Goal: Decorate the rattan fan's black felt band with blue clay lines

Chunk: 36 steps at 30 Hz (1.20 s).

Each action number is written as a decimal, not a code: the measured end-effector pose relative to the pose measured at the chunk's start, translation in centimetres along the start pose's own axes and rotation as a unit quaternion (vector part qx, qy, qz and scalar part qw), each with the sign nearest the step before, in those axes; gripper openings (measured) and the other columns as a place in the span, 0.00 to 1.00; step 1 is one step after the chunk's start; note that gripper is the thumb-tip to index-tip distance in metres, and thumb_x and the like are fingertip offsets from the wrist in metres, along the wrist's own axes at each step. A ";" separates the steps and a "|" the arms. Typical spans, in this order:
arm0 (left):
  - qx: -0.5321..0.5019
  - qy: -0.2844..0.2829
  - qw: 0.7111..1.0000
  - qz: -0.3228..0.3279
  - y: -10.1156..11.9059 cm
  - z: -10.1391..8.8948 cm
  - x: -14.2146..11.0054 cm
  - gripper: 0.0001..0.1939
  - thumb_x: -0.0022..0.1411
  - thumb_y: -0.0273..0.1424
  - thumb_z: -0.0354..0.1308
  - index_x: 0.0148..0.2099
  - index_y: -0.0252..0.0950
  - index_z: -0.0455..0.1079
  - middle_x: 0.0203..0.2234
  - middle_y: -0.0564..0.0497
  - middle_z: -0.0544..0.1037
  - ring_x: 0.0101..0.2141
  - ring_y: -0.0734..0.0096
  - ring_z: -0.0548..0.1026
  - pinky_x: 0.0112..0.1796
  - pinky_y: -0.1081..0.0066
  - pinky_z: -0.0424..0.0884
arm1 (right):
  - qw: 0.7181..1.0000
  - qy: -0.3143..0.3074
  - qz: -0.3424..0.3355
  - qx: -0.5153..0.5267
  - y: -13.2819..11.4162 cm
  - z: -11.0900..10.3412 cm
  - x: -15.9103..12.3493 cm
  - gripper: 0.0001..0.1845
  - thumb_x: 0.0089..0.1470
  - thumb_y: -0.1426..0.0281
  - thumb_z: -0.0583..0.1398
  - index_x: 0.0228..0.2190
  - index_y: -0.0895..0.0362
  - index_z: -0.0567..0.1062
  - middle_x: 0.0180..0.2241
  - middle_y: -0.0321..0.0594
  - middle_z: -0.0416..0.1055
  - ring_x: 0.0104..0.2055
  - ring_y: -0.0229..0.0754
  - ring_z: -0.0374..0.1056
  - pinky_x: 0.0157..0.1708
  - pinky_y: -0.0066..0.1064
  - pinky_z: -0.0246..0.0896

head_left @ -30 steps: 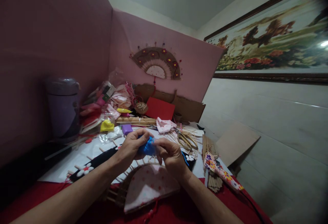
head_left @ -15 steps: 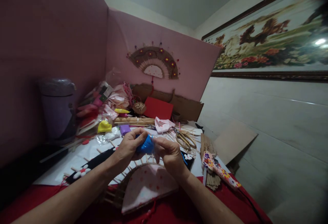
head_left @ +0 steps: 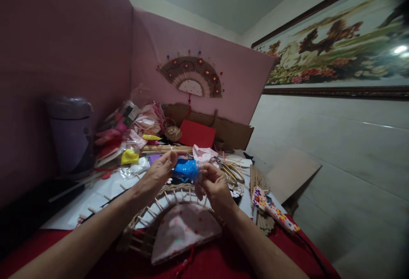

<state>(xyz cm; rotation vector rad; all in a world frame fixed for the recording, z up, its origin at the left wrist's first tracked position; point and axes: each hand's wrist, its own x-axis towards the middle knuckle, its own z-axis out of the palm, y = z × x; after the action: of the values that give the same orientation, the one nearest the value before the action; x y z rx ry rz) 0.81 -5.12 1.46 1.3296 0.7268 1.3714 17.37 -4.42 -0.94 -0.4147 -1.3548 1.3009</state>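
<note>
A pink panel (head_left: pixel 243 85) stands behind the far edge of the surface (head_left: pixel 228 255), with a framed picture (head_left: pixel 332 44) of horses on the wall to the right. Red cloth shows along the near edge of the surface, and a white sheet (head_left: pixel 68 213) covers much of its middle. A purple container (head_left: pixel 72 140) stands toward the far left corner. At the middle of the near edge lies a stick fan (head_left: pixel 185 232) with a pale, spotted half-round base. A finished-looking brown fan (head_left: pixel 204 72) hangs on the panel. A red card (head_left: pixel 198 133) leans near the far edge.

Both hands are raised over the stick fan. The left hand (head_left: pixel 155 179) is loosely opened, its thumb lifted and its fingers stretched toward the right; whether they touch anything is hard to tell. The right hand (head_left: pixel 219 187) has its thumb and forefinger pinched together. Near the right edge lies a flower-patterned glue gun (head_left: pixel 275 211), and gold-handled scissors (head_left: pixel 234 173) lie just beyond the right hand.

The blue packet (head_left: pixel 185 169) is between the two hands, above the surface: its clear plastic right end is in the right hand's pinch, its left end just beside the left fingers.
</note>
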 end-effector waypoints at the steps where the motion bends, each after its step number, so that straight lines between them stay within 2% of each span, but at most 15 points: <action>1: 0.035 0.008 0.999 0.033 0.6 -0.3 0.1 0.23 0.58 0.49 0.52 0.47 0.37 0.70 0.40 0.45 0.76 0.36 0.67 0.74 0.35 0.72 0.70 | 1.000 0.003 0.002 0.017 -0.1 -0.1 0.1 0.10 0.45 0.67 0.65 0.31 0.57 0.72 0.14 0.26 0.61 0.12 0.27 0.52 0.11 0.20 0.51; 3: 0.097 0.015 0.992 0.077 1.9 -0.9 0.1 0.21 0.58 0.45 0.54 0.48 0.38 0.71 0.45 0.44 0.74 0.43 0.63 0.73 0.41 0.70 0.69 | 0.999 -0.003 0.014 0.036 -0.3 -0.2 0.2 0.12 0.45 0.67 0.66 0.32 0.58 0.72 0.16 0.27 0.63 0.12 0.27 0.53 0.11 0.20 0.52; 7: 0.172 -0.096 0.972 0.126 3.5 -1.3 -0.2 0.22 0.49 0.34 0.65 0.49 0.41 0.72 0.49 0.46 0.73 0.50 0.56 0.69 0.48 0.62 0.65 | 0.997 -0.014 0.037 0.068 -0.7 0.0 0.3 0.12 0.45 0.67 0.66 0.32 0.58 0.72 0.17 0.29 0.66 0.12 0.27 0.53 0.10 0.19 0.52; 8: 0.198 -0.115 0.963 0.139 3.5 -1.3 -0.2 0.22 0.47 0.32 0.67 0.48 0.41 0.73 0.49 0.46 0.73 0.51 0.56 0.68 0.50 0.62 0.63 | 0.996 -0.022 0.044 0.078 -0.7 0.1 0.2 0.12 0.45 0.68 0.66 0.32 0.58 0.72 0.18 0.29 0.66 0.13 0.27 0.53 0.10 0.19 0.52; 10: 0.243 -0.117 0.951 0.152 3.4 -1.2 -0.2 0.19 0.48 0.31 0.66 0.45 0.40 0.74 0.45 0.46 0.75 0.48 0.58 0.70 0.50 0.63 0.63 | 0.994 -0.041 0.057 0.088 -0.8 0.4 0.1 0.11 0.46 0.68 0.65 0.33 0.58 0.73 0.19 0.30 0.67 0.14 0.27 0.55 0.11 0.19 0.53; 12: 0.247 -0.100 0.954 0.139 3.2 -1.3 0.0 0.14 0.53 0.32 0.62 0.44 0.38 0.75 0.41 0.46 0.77 0.43 0.61 0.72 0.46 0.65 0.66 | 0.996 -0.044 0.044 0.059 -0.8 0.6 0.0 0.12 0.48 0.69 0.64 0.37 0.57 0.74 0.20 0.31 0.69 0.14 0.28 0.58 0.12 0.20 0.54; 17: 0.170 -0.065 0.981 0.068 2.8 -1.6 0.2 0.13 0.58 0.37 0.57 0.44 0.37 0.73 0.37 0.49 0.77 0.36 0.71 0.72 0.37 0.74 0.67 | 0.994 -0.020 -0.059 -0.092 -0.5 0.5 -0.5 0.16 0.53 0.71 0.59 0.44 0.54 0.75 0.20 0.31 0.69 0.15 0.29 0.60 0.16 0.22 0.56; 21: 0.045 -0.076 0.996 -0.026 2.0 -1.3 0.1 0.14 0.57 0.38 0.59 0.43 0.37 0.72 0.32 0.51 0.75 0.30 0.75 0.72 0.31 0.76 0.67 | 0.985 -0.027 -0.093 -0.141 -0.3 0.4 -0.7 0.19 0.55 0.72 0.56 0.49 0.50 0.72 0.20 0.30 0.65 0.17 0.28 0.58 0.18 0.22 0.56; 25: -0.034 -0.076 0.992 -0.090 1.3 -0.9 -0.1 0.17 0.52 0.38 0.63 0.43 0.36 0.70 0.31 0.50 0.75 0.28 0.73 0.73 0.26 0.75 0.67 | 0.981 -0.028 -0.096 -0.167 -0.2 0.5 -0.7 0.20 0.56 0.72 0.55 0.51 0.51 0.70 0.19 0.30 0.62 0.18 0.29 0.57 0.19 0.21 0.56; 31: -0.056 -0.100 0.988 -0.108 1.1 -1.0 -0.2 0.24 0.40 0.31 0.71 0.42 0.34 0.70 0.30 0.51 0.75 0.28 0.74 0.73 0.29 0.75 0.68 | 0.972 -0.048 -0.101 -0.206 0.2 0.1 -0.6 0.18 0.55 0.74 0.56 0.48 0.53 0.72 0.20 0.30 0.61 0.20 0.30 0.57 0.20 0.22 0.56; 36: -0.030 -0.096 0.990 -0.094 1.0 -1.3 0.0 0.24 0.41 0.31 0.70 0.43 0.33 0.70 0.31 0.49 0.76 0.29 0.72 0.74 0.32 0.73 0.68 | 0.966 -0.052 -0.101 -0.234 0.4 0.0 -0.9 0.21 0.55 0.75 0.55 0.50 0.52 0.70 0.22 0.31 0.63 0.21 0.30 0.58 0.21 0.23 0.57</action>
<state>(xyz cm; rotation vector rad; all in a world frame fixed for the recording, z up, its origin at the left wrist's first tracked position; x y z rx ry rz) -0.67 -5.11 2.16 1.2903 0.6578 1.0902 17.49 -5.01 -1.67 -0.5167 -1.7492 0.8376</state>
